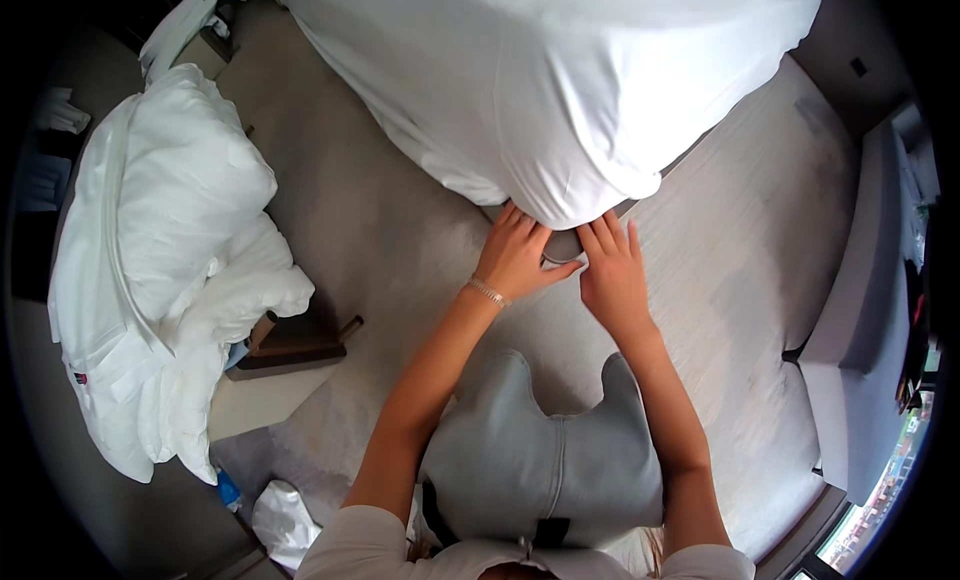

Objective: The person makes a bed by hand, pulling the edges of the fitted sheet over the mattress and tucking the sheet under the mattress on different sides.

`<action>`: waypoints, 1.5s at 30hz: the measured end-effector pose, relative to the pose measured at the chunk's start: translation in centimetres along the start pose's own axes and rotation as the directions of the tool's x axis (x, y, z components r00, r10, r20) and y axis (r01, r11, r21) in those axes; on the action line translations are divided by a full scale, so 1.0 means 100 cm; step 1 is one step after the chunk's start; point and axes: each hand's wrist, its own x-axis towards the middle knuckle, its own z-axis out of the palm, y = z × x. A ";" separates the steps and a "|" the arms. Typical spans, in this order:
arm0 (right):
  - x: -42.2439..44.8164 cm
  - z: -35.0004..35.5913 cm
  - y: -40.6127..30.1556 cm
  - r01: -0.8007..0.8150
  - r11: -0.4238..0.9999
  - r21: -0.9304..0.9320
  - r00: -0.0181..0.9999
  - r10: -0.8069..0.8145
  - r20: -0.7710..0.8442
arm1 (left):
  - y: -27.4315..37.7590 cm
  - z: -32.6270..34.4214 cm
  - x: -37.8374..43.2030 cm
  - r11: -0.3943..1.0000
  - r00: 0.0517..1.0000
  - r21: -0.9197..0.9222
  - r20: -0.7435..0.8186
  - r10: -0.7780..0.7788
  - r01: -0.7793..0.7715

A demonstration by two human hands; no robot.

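Note:
A white sheet covers the mattress of a bed in front of me and hangs in a rounded corner between my hands. My left hand lies flat by the left side of that corner, its fingertips at the hem and its thumb stretched to the right. On the other side my right hand touches the hem with extended fingers, the little finger apart. Neither hand shows cloth pinched in it. Below the hem, a grey corner of the bed base shows between the hands.
Left of me, a bulky white duvet is heaped over a wooden-framed chair. A grey sofa stands at the right by a window. A white plastic bag and a small blue item lie on the carpet at lower left.

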 end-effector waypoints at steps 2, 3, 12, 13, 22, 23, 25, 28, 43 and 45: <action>-0.020 -0.010 -0.006 -0.027 1.000 -0.002 1.000 0.027 0.002 | 0.001 -0.011 -0.026 0.998 0.999 -0.039 0.016 0.046 -0.046; -0.029 -0.012 -0.003 0.001 0.995 0.103 1.000 0.001 -0.014 | 0.005 -0.019 -0.042 0.995 0.995 0.000 0.008 0.104 -0.104; -0.006 -0.001 0.009 -0.451 0.158 0.878 0.865 0.319 0.387 | -0.040 -0.050 -0.031 0.994 0.993 0.102 -0.119 -0.026 0.039; 0.000 -0.005 0.002 -0.450 0.155 0.879 0.867 0.313 0.388 | -0.041 -0.051 -0.031 0.993 0.993 0.108 -0.119 -0.029 0.042; 0.034 -0.002 0.004 -0.263 -0.773 0.577 0.865 0.075 0.496 | -0.055 -0.053 -0.032 0.977 0.996 0.198 -0.030 0.082 -0.075; 0.033 0.002 0.005 -0.267 -0.774 0.575 0.864 0.073 0.499 | -0.055 -0.052 -0.030 0.977 0.996 0.200 -0.027 0.086 -0.079; 0.021 0.007 0.011 -0.199 -0.807 0.556 0.887 0.093 0.453 | -0.045 -0.045 -0.027 0.986 0.999 0.159 -0.018 0.051 -0.047; 0.020 0.007 0.008 -0.188 -0.805 0.562 0.873 0.126 0.472 | -0.044 -0.035 -0.022 0.970 0.999 0.240 -0.005 0.047 -0.044; 0.026 -0.009 -0.007 -0.186 -0.850 0.492 0.858 0.103 0.503 | -0.047 0.003 -0.017 0.957 0.986 0.262 -0.139 -0.095 0.129; 0.020 -0.008 -0.002 -0.168 -0.904 0.394 0.807 0.103 0.581 | -0.054 0.002 -0.028 0.998 0.968 0.037 -0.248 -0.036 0.047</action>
